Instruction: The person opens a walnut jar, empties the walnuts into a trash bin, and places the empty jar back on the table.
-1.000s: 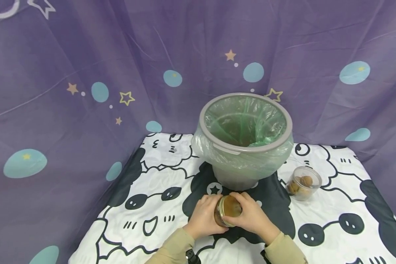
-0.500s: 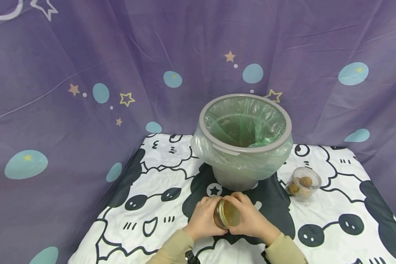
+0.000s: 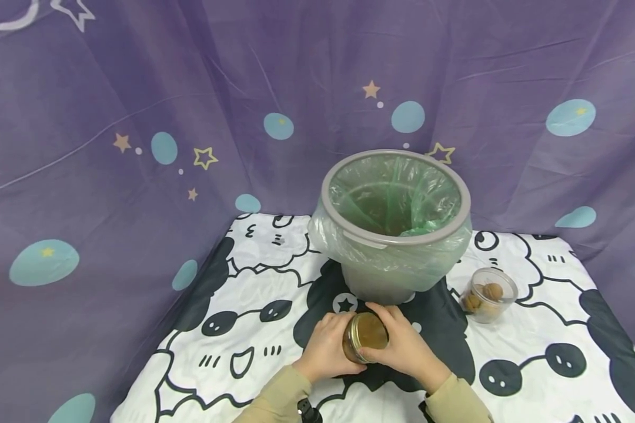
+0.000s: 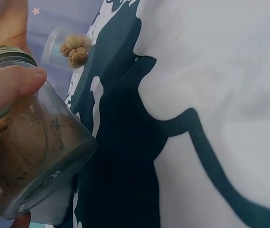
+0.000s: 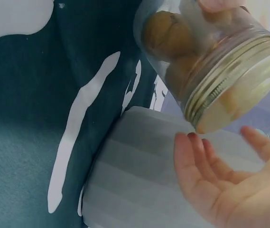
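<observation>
My left hand (image 3: 326, 346) grips a clear jar (image 4: 35, 156) of walnuts by its body, the thumb pressed near the neck in the left wrist view. The jar is tilted, its lid towards my right hand. A gold screw lid (image 3: 371, 331) sits on it. My right hand (image 5: 234, 190) stands at the lid with fingers spread; in the right wrist view the fingertips (image 5: 182, 142) are just off or barely at its rim. In the head view the right thumb lies at the lid's near edge. Inside the jar, brown walnuts (image 5: 169, 35) show through the wall.
Behind the hands stands a grey trash bin (image 3: 378, 283) lined with a green-tinted bag (image 3: 391, 202). A clear tub (image 3: 500, 282) with several walnuts (image 3: 491, 290) is at its right. A cartoon-print cloth (image 3: 254, 352) covers the table; a purple curtain (image 3: 111, 205) hangs behind.
Half a second ago my right fingers were wrapped closer round the lid; now they have spread and swung back to about where they were a second ago. The left hand keeps its grip.
</observation>
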### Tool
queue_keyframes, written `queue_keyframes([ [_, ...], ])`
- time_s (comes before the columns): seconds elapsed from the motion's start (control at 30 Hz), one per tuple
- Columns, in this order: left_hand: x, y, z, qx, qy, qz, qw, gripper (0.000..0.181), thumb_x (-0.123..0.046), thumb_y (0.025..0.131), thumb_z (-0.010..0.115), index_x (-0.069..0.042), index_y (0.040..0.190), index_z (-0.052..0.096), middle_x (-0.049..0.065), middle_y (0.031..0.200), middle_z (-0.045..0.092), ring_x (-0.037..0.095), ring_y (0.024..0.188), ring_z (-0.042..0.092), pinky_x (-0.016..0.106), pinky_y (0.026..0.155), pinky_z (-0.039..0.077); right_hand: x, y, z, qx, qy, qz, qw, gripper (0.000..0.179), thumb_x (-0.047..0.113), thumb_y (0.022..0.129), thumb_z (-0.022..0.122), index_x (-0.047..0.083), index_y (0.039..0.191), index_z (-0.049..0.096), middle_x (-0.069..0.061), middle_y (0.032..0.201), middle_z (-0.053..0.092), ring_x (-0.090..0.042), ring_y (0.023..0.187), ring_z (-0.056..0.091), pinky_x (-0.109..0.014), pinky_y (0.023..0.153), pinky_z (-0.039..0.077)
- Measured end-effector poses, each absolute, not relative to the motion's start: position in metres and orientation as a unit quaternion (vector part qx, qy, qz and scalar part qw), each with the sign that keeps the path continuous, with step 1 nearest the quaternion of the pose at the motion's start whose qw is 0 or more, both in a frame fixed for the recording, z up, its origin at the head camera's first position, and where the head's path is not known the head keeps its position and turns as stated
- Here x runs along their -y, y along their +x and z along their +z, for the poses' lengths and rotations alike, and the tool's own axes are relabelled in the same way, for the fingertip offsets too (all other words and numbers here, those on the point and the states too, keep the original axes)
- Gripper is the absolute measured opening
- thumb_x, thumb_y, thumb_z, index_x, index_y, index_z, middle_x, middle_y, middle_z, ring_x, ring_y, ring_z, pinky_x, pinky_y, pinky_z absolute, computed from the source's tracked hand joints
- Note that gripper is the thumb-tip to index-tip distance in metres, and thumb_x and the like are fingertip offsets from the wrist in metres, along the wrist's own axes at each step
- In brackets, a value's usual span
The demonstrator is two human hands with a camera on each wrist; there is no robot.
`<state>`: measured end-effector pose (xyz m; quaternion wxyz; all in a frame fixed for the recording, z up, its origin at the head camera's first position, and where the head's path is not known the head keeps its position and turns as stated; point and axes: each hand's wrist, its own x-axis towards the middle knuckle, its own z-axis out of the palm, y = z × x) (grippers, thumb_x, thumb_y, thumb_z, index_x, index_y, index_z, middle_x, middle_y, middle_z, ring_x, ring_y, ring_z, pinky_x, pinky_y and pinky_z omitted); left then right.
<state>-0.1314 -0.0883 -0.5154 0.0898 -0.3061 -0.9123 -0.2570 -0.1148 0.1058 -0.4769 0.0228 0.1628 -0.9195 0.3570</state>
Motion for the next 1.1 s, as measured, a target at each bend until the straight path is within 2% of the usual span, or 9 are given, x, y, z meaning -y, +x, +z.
queue_keyframes([
  [0.13, 0.087, -0.130, -0.516, 0.912, -0.308, -0.259, 0.080, 0.089, -0.045, 0.054, 0.088, -0.016, 0.129, 0.048, -0.002, 0.120, 0.059, 0.016, 0.105, 0.053, 0.039, 0.092, 0.046, -0.105, -0.114, -0.474, 0.932, 0.125, 0.340, 0.003, 0.075, 0.053, 0.064, 0.081, 0.013, 0.122, 0.059, -0.010, 0.103, 0.057, -0.020, 0.083, 0.059, -0.036, 0.067, 0.052],
  [0.23, 0.086, -0.129, -0.517, 0.913, -0.308, -0.257, 0.073, 0.090, -0.044, 0.054, 0.088, -0.016, 0.129, 0.048, -0.002, 0.120, 0.059, 0.016, 0.106, 0.053, 0.040, 0.091, 0.046, -0.105, -0.114, -0.474, 0.932, 0.116, 0.343, -0.009, 0.069, 0.053, 0.064, 0.081, 0.013, 0.117, 0.062, -0.009, 0.101, 0.058, -0.019, 0.083, 0.059, -0.034, 0.066, 0.052],
  [0.4, 0.084, -0.129, -0.519, 0.917, -0.307, -0.244, 0.074, 0.093, -0.046, 0.054, 0.088, -0.014, 0.130, 0.047, -0.002, 0.121, 0.059, 0.016, 0.105, 0.051, 0.038, 0.091, 0.046, -0.108, -0.114, -0.473, 0.929, 0.127, 0.347, -0.022, 0.068, 0.051, 0.065, 0.081, 0.012, 0.117, 0.061, -0.009, 0.100, 0.057, -0.019, 0.083, 0.058, -0.033, 0.066, 0.051],
  [0.63, 0.082, -0.128, -0.520, 0.917, -0.306, -0.248, 0.070, 0.094, -0.048, 0.053, 0.088, -0.017, 0.131, 0.047, -0.003, 0.121, 0.059, 0.014, 0.104, 0.050, 0.037, 0.090, 0.045, -0.115, -0.114, -0.474, 0.919, 0.200, 0.340, 0.000, 0.066, 0.041, 0.066, 0.083, 0.012, 0.120, 0.059, -0.006, 0.100, 0.055, -0.015, 0.085, 0.055, -0.032, 0.068, 0.051],
  [0.87, 0.082, -0.126, -0.519, 0.914, -0.310, -0.257, 0.053, 0.093, -0.047, 0.055, 0.087, -0.016, 0.133, 0.046, -0.003, 0.124, 0.058, 0.014, 0.104, 0.050, 0.037, 0.090, 0.046, -0.123, -0.115, -0.476, 0.899, 0.301, 0.316, 0.034, 0.075, 0.025, 0.060, 0.086, 0.008, 0.126, 0.055, -0.005, 0.106, 0.050, -0.018, 0.094, 0.050, -0.035, 0.073, 0.051],
  [1.1, 0.082, -0.126, -0.518, 0.911, -0.316, -0.262, 0.032, 0.093, -0.048, 0.058, 0.086, -0.013, 0.134, 0.045, -0.002, 0.125, 0.058, 0.014, 0.103, 0.050, 0.035, 0.092, 0.045, -0.128, -0.117, -0.479, 0.881, 0.347, 0.320, 0.039, 0.080, 0.020, 0.055, 0.088, 0.014, 0.127, 0.054, -0.004, 0.113, 0.047, -0.017, 0.099, 0.046, -0.035, 0.076, 0.052],
])
